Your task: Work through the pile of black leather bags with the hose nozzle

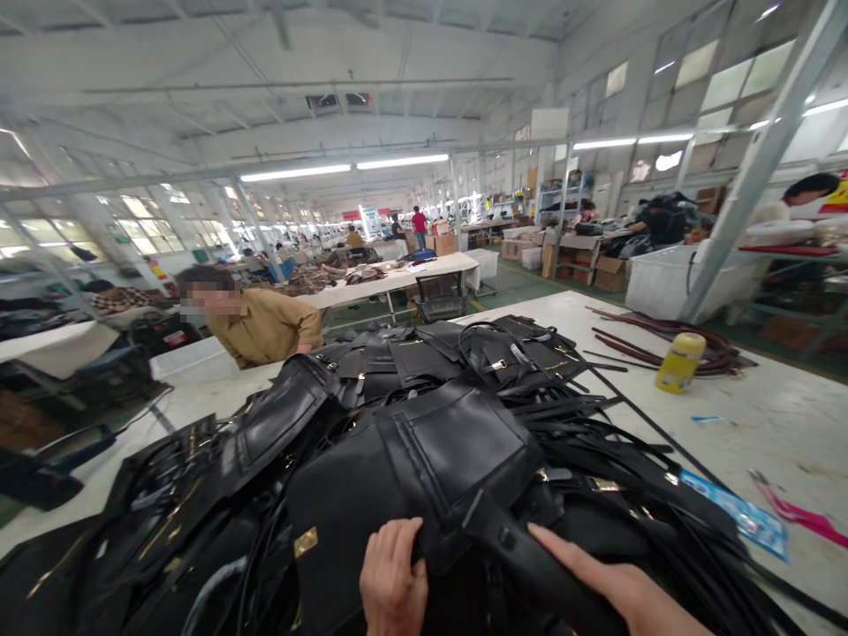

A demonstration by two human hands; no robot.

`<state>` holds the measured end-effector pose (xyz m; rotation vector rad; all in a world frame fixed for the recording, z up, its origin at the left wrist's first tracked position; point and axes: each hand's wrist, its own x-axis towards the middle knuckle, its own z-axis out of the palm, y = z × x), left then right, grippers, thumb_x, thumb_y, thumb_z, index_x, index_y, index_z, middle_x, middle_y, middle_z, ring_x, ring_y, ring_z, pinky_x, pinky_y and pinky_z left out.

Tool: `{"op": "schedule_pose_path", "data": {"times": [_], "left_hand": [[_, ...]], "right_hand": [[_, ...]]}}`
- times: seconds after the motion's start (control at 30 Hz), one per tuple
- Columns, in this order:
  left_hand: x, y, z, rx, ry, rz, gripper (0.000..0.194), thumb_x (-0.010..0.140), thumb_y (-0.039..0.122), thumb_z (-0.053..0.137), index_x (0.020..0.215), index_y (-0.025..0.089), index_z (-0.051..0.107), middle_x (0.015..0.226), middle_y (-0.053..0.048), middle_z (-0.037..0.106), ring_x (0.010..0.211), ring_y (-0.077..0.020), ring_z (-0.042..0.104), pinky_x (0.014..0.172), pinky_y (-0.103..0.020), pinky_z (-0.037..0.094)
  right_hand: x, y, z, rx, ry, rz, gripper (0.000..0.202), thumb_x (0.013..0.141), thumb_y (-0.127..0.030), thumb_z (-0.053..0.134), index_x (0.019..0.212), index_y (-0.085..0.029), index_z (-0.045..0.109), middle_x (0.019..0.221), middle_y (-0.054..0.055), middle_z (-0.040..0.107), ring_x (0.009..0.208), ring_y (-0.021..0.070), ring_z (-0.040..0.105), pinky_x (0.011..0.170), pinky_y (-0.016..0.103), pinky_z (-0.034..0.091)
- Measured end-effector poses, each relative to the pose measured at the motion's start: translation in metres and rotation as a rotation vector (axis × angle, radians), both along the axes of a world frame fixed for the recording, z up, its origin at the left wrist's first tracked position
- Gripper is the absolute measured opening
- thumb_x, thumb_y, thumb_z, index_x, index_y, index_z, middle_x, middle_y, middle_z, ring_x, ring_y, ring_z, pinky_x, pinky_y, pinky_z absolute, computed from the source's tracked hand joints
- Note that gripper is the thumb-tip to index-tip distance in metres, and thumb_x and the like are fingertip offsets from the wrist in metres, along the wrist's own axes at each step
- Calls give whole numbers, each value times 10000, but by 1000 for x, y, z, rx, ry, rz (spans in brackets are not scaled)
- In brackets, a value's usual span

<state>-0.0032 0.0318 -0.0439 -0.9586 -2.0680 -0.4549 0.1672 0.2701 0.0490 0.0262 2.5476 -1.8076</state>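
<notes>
A black leather bag [457, 442] with a stitched panel and a gold metal plate lies in front of me on top of a heap of similar bags. My left hand [396, 574] is closed on its near edge, fingers curled over the leather. On the right, my right hand [613, 579] grips a wide black strap-like part [530, 548] of the same bag. One digit stretches along that part; the other fingers are hidden beneath it.
Black bags and straps heap across the white table [782, 424]. To the right are a yellow container [680, 362], brown straps [708, 344], a blue-and-white packet [742, 517] and pink-handled scissors [801, 512]. A person in a tan shirt [271, 327] leans at the far left side.
</notes>
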Motion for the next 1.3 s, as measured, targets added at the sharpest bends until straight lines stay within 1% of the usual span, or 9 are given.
{"op": "schedule_pose_path", "data": {"times": [0.2, 0.3, 0.37, 0.53, 0.7, 0.83, 0.97, 1.13, 1.3], "left_hand": [[-8, 2, 0, 86, -26, -17, 194, 707, 49, 486, 828, 178, 567, 784, -44, 607, 746, -163, 565, 683, -300, 459], [-16, -1, -3, 117, -57, 8, 149, 717, 72, 512, 810, 179, 559, 777, -36, 607, 741, -152, 571, 692, -284, 463], [-17, -1, -1, 147, -73, 6, 148, 715, 71, 509, 806, 180, 551, 767, -32, 605, 729, -146, 576, 675, -270, 468], [-14, 1, 5, 188, -114, 0, 127, 711, 88, 501, 779, 187, 545, 726, -17, 602, 669, -138, 583, 611, -248, 468], [-17, 1, 4, 180, -125, -10, 94, 720, 110, 500, 750, 191, 535, 721, -11, 597, 686, -141, 588, 657, -262, 472], [-14, 1, 7, 167, -203, 39, 143, 707, 96, 493, 807, 191, 529, 716, -8, 586, 672, -146, 580, 636, -264, 470], [-8, 3, 12, 146, -241, 77, 209, 695, 98, 507, 878, 194, 537, 812, -31, 588, 753, -166, 581, 655, -269, 471], [-11, 4, 10, 168, -243, 38, 180, 703, 112, 529, 862, 196, 538, 822, -30, 570, 703, -144, 563, 619, -251, 474], [-19, -4, 7, 151, -227, 6, 179, 740, 155, 531, 914, 196, 545, 865, -44, 555, 745, -141, 567, 636, -247, 489]], "right_hand": [[-43, -27, -21, 1, 101, 136, 769, 574, -66, 571, 1293, -279, 398, 1114, -13, 623, 963, 189, 580, 841, 218, 436], [-56, -30, -26, -32, 79, 86, 869, 508, -5, 491, 1320, -277, 340, 925, -43, 662, 703, 121, 592, 588, 138, 452], [-59, -28, -23, -87, 41, 45, 891, 525, -13, 476, 1353, -261, 260, 749, -73, 638, 521, 72, 507, 441, 113, 368], [-53, -23, -7, -102, 32, 109, 836, 533, -16, 495, 1313, -280, 347, 748, -77, 623, 526, 59, 464, 431, 106, 324], [-72, -37, -12, -51, 57, 119, 855, 510, -23, 512, 1307, -284, 350, 702, -83, 585, 492, 59, 431, 393, 114, 292], [-90, -43, -9, -80, 94, 41, 837, 523, -50, 549, 1306, -272, 357, 752, -63, 600, 519, 70, 465, 433, 132, 336], [-76, -25, 4, -155, 30, 81, 883, 540, -36, 515, 1353, -262, 256, 734, -70, 628, 460, 64, 461, 394, 129, 324], [-41, -10, 8, -41, 44, 187, 710, 600, -122, 629, 1253, -329, 445, 1110, -53, 620, 933, 185, 582, 802, 194, 441], [-49, -26, 7, -165, 117, 243, 658, 653, -204, 658, 1262, -315, 436, 1076, -55, 641, 969, 183, 584, 903, 222, 398]]}}
